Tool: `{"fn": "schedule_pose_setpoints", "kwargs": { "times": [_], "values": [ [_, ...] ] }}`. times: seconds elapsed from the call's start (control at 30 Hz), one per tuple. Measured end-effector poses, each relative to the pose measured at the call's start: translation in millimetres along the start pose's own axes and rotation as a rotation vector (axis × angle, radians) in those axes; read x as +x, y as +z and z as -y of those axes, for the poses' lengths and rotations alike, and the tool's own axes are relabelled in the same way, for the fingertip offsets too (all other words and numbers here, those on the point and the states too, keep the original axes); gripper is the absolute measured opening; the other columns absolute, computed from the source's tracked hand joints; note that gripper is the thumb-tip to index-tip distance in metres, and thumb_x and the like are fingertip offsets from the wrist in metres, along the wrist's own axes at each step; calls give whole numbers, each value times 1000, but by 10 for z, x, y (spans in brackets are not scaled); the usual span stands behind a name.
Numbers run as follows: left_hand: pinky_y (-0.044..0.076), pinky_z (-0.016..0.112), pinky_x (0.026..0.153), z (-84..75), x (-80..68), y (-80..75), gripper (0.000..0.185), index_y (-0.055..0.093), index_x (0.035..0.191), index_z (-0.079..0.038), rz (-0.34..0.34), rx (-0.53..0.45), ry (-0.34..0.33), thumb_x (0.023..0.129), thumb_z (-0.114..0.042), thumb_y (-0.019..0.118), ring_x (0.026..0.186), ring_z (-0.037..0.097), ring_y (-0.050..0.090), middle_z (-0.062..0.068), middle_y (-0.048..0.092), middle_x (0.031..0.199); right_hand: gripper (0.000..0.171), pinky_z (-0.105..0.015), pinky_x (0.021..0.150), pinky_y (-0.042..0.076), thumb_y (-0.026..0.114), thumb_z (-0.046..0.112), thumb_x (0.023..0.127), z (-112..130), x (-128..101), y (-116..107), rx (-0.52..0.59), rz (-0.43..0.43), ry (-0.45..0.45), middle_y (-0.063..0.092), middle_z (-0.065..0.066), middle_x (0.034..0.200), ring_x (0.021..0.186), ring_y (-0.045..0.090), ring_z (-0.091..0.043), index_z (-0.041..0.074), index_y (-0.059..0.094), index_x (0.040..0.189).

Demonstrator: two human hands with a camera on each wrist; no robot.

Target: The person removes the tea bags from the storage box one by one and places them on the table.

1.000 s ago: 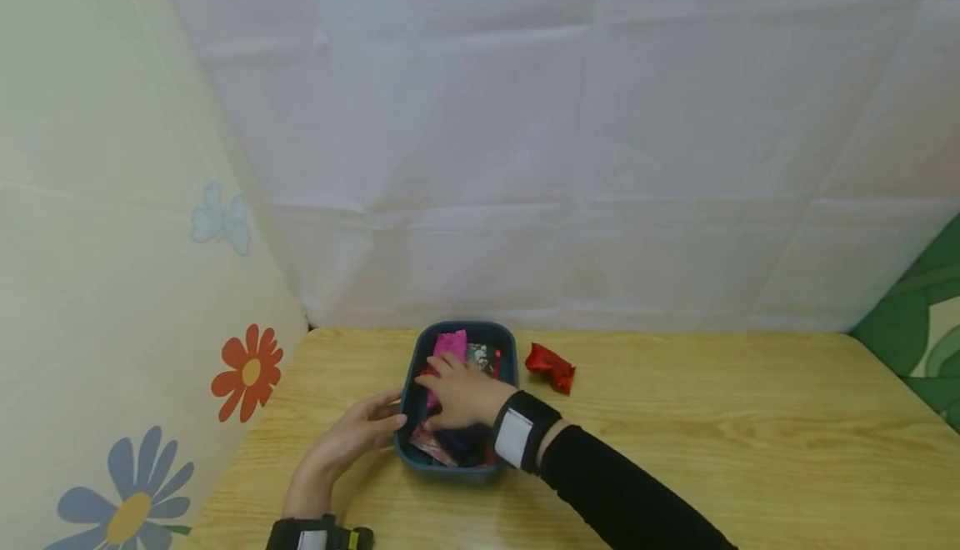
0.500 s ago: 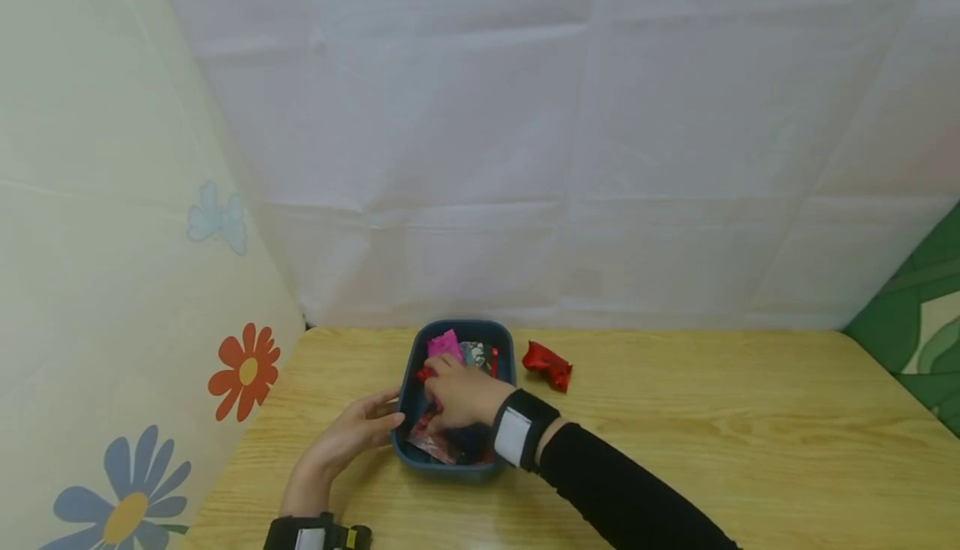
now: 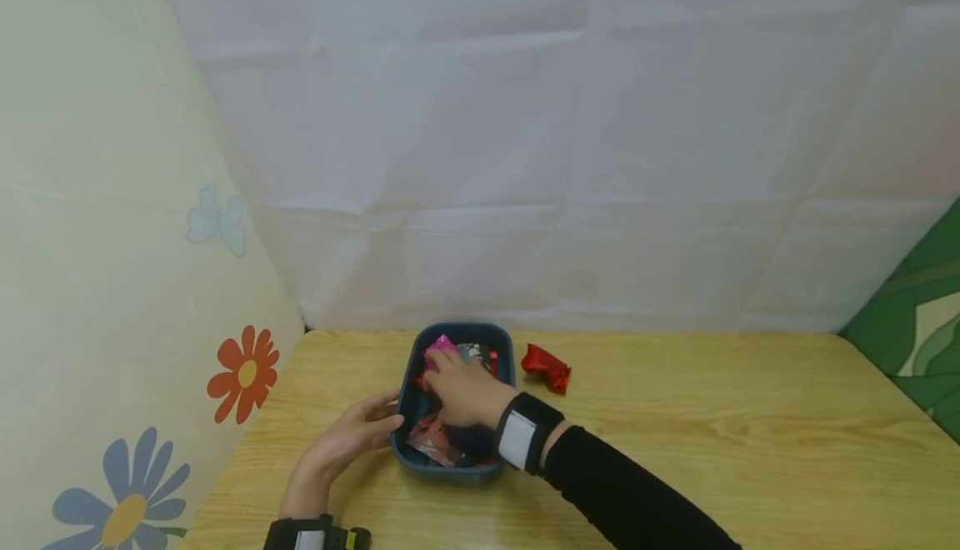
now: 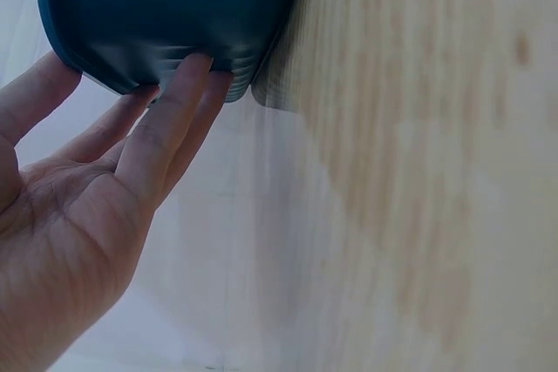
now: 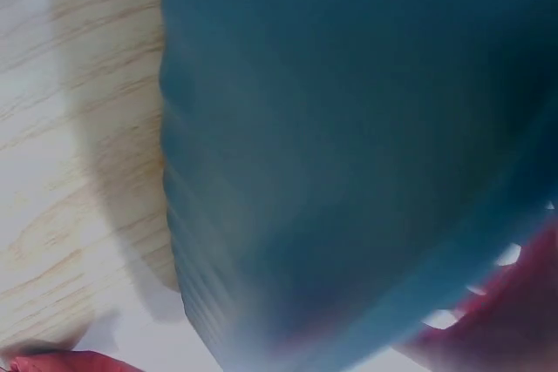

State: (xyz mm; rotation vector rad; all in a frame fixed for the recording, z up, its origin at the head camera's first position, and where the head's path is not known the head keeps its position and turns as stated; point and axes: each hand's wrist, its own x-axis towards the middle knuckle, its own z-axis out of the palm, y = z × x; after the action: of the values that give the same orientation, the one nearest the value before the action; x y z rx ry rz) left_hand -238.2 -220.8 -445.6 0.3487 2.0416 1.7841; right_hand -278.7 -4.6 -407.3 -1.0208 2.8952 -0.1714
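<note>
Blue tub [image 3: 457, 471], table's left side: our left hand [image 3: 351, 442] braces its wall, fingers straight. Right hand [image 3: 465, 392] inside, seemingly pinching the pink packet [image 3: 438, 345]; we advise lifting gently.

bin [image 3: 408, 396] on table [image 3: 712, 433], packets [image 3: 438, 443] inside | loose wrapper [image 3: 546, 367] right of bin | wall behind

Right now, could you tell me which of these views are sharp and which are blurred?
Head view: sharp, evenly lit, soft shadows. Left wrist view: left hand clear, wooden table smeared. Right wrist view: blue bin so close that it blurs and fills the frame.
</note>
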Motion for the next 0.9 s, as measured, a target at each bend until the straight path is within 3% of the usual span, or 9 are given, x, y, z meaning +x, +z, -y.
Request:
{"fn": "schedule_pose_setpoints", "kwargs": {
  "times": [0.13,0.4,0.73,0.9],
  "values": [
    [49,45,99,7,8,-5,63,26,150,13,-3,-2,-4,103,-17,55,125,36,53,37,41,143,57,-56,109,36,77,20,80,-41,-27,-40,52,-6,36,26,-19,158,143,28,-36,13,59,133],
    [49,46,99,5,-6,2,66,26,149,14,-14,-1,-13,102,-18,58,126,38,52,38,39,144,59,-56,109,36,79,27,81,-129,-121,-132,72,-45,67,30,-24,156,135,38,-41,10,59,133],
    [49,46,98,-11,-8,21,64,26,149,13,-17,3,-17,102,-16,57,125,38,52,38,38,144,58,-51,108,39,71,17,85,-283,-351,-188,92,-151,-28,22,-20,160,139,33,-38,12,54,140],
    [49,47,98,-18,-19,23,62,25,149,14,-17,-2,-14,102,-14,55,125,40,52,39,38,144,59,-52,107,40,70,10,85,-416,-458,-197,149,-219,-29,21,-20,160,142,29,-38,12,52,141]
  ]
}}
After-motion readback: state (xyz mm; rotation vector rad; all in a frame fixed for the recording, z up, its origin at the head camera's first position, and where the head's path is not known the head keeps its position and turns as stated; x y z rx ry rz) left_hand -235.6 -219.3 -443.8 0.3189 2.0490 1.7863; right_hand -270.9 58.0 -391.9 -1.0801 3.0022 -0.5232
